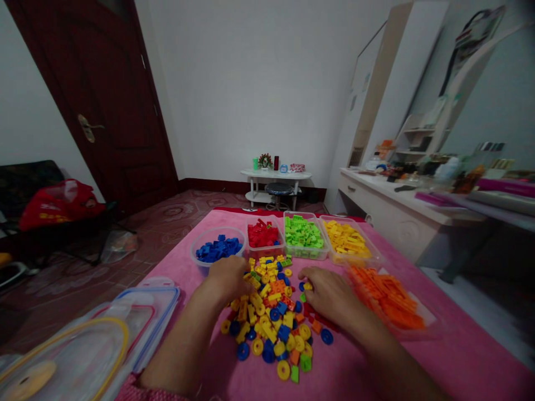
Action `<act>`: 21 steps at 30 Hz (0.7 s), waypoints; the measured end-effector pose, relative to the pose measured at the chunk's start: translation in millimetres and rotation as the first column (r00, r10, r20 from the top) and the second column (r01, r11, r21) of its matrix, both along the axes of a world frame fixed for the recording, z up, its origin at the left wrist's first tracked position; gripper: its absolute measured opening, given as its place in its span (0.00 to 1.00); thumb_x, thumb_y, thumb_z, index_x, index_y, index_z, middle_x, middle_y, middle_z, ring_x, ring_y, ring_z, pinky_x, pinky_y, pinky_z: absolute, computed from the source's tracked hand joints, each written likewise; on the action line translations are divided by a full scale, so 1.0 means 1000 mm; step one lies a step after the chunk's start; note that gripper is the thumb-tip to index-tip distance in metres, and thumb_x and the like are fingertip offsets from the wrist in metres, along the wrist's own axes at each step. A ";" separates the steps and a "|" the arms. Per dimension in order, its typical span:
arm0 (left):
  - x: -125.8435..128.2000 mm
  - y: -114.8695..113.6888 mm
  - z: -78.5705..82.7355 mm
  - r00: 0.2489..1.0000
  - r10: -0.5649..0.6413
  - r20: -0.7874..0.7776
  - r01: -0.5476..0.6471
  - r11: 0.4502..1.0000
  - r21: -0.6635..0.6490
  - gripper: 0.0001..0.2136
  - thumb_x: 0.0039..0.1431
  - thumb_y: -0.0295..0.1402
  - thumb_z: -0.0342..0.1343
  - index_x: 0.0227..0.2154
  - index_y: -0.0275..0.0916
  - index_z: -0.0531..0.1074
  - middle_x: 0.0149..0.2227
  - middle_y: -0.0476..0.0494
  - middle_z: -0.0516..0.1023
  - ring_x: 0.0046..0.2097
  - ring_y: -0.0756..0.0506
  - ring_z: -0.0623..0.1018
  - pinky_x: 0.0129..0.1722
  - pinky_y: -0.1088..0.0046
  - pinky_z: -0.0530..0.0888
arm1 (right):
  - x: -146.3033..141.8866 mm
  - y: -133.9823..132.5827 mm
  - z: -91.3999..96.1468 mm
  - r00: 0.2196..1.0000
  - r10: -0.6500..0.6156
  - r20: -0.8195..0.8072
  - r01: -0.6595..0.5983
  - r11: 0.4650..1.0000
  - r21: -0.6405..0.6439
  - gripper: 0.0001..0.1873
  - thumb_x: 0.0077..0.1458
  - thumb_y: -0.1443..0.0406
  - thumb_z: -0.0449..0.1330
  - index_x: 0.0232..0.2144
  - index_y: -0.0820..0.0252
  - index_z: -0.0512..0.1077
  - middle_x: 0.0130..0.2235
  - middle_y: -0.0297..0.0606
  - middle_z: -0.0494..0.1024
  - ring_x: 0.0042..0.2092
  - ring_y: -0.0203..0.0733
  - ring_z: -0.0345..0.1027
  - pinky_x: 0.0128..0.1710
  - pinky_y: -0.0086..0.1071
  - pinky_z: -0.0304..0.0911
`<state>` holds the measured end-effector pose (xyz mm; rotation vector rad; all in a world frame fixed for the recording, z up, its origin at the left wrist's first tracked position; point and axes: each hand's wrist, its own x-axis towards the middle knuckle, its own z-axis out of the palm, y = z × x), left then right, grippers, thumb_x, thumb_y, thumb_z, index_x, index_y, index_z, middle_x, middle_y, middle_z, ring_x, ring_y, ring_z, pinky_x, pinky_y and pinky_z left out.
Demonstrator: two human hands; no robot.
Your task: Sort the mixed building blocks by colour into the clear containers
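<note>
A mixed pile of small coloured plastic bricks [273, 312] lies on the pink cloth [451, 356] in front of me. My left hand [228, 278] rests on the pile's left edge, its fingers curled down into the bricks and hidden. My right hand [330, 295] sits at the pile's right edge, with its fingertips pinched around a small yellow piece [307, 285]. Behind the pile stand a round tub of blue bricks [217, 249], then tubs of red bricks [263, 234], green bricks [304, 233] and yellow bricks [346, 238]. A tray of orange bricks [388, 298] lies just right of my right hand.
Clear container lids [83, 345] with coloured rims lie stacked at the lower left. A white desk [388, 206] crowded with items runs along the right. A small white table [273, 184] and a stool stand by the far wall. A dark door [104, 106] and a red bag [58, 203] are left.
</note>
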<state>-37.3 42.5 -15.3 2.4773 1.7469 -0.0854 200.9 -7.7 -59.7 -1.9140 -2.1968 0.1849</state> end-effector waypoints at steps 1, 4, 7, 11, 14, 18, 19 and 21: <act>0.002 -0.002 0.000 1.000 -0.005 -0.024 0.004 1.000 -0.018 0.21 0.45 0.42 0.62 0.44 0.43 0.77 0.45 0.37 0.79 0.48 0.35 0.77 0.44 0.63 0.73 | -0.003 -0.001 -0.002 1.000 0.021 -0.005 -0.021 1.000 -0.004 0.22 0.50 0.71 0.53 0.48 0.57 0.72 0.49 0.41 0.77 0.51 0.46 0.68 0.46 0.33 0.57; 0.011 -0.007 -0.001 0.998 -0.060 -0.023 0.059 0.998 -0.038 0.20 0.46 0.39 0.61 0.44 0.41 0.77 0.44 0.34 0.79 0.47 0.34 0.78 0.44 0.63 0.74 | -0.012 -0.005 -0.003 0.998 0.067 0.018 -0.066 0.997 -0.042 0.20 0.52 0.70 0.53 0.47 0.57 0.73 0.45 0.43 0.77 0.49 0.47 0.70 0.45 0.33 0.58; 0.018 -0.011 -0.002 0.992 -0.114 0.049 0.116 0.992 -0.057 0.18 0.48 0.33 0.59 0.45 0.43 0.77 0.46 0.36 0.79 0.49 0.36 0.77 0.45 0.64 0.73 | -0.019 -0.008 -0.001 0.995 0.071 0.068 -0.066 0.995 -0.075 0.17 0.56 0.68 0.51 0.46 0.58 0.73 0.45 0.46 0.75 0.46 0.48 0.71 0.41 0.34 0.59; 0.026 -0.014 -0.004 0.985 -0.144 0.099 0.151 0.986 -0.064 0.13 0.47 0.30 0.58 0.38 0.44 0.79 0.43 0.40 0.80 0.46 0.39 0.78 0.44 0.66 0.72 | -0.019 -0.010 0.001 0.995 0.067 0.070 -0.061 0.995 -0.084 0.15 0.54 0.67 0.55 0.44 0.58 0.72 0.43 0.45 0.75 0.45 0.48 0.71 0.39 0.33 0.58; 0.030 -0.014 -0.007 0.976 -0.176 0.126 0.183 0.982 -0.048 0.11 0.47 0.27 0.57 0.32 0.44 0.80 0.38 0.44 0.82 0.43 0.41 0.79 0.42 0.69 0.72 | -0.017 -0.009 0.002 0.994 0.061 0.087 -0.054 0.995 -0.084 0.15 0.50 0.70 0.55 0.41 0.58 0.73 0.42 0.43 0.76 0.44 0.47 0.71 0.38 0.32 0.58; 0.036 -0.011 -0.015 0.937 -0.221 0.270 0.246 0.967 -0.062 0.11 0.46 0.26 0.55 0.31 0.42 0.80 0.34 0.45 0.82 0.37 0.45 0.79 0.36 0.73 0.71 | -0.013 -0.008 0.003 0.996 0.054 0.067 -0.047 0.994 -0.096 0.14 0.51 0.68 0.56 0.40 0.59 0.74 0.42 0.44 0.77 0.45 0.49 0.71 0.40 0.33 0.59; 0.036 -0.010 -0.016 0.919 -0.232 0.317 0.270 0.959 -0.081 0.11 0.46 0.26 0.55 0.32 0.42 0.79 0.33 0.46 0.82 0.35 0.46 0.78 0.34 0.75 0.70 | -0.011 -0.007 0.003 0.997 0.053 0.050 -0.048 0.994 -0.093 0.13 0.51 0.67 0.56 0.41 0.59 0.74 0.42 0.44 0.78 0.45 0.49 0.71 0.41 0.34 0.59; 0.035 -0.007 -0.016 0.886 -0.246 0.392 0.306 0.947 -0.099 0.11 0.47 0.26 0.55 0.33 0.41 0.79 0.32 0.46 0.81 0.33 0.47 0.78 0.31 0.76 0.69 | -0.008 -0.006 0.002 0.999 0.046 0.006 -0.045 0.997 -0.062 0.15 0.52 0.67 0.55 0.42 0.59 0.74 0.43 0.44 0.78 0.47 0.49 0.71 0.43 0.34 0.60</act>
